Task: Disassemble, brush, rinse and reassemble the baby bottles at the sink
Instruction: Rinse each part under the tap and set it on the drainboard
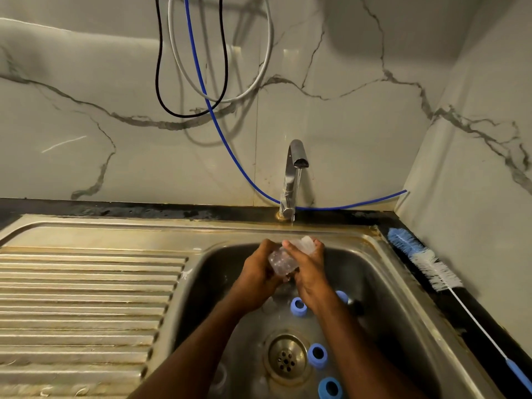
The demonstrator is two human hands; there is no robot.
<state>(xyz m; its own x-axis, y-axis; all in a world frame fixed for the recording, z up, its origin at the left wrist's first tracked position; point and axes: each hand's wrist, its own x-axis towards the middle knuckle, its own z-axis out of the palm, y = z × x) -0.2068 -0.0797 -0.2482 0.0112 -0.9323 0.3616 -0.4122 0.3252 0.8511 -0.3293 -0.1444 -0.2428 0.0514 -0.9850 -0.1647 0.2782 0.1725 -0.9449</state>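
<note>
Both hands, left [256,272] & right [309,269], grip clear, wet bottle [280,260] tilted under tap [293,174].

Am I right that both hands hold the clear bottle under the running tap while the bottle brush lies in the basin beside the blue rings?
Not quite. The head view shows the bottle brush on the dark counter right of the sink, not in the basin. The rest holds: left hand and right hand hold the clear bottle under the tap.
</note>
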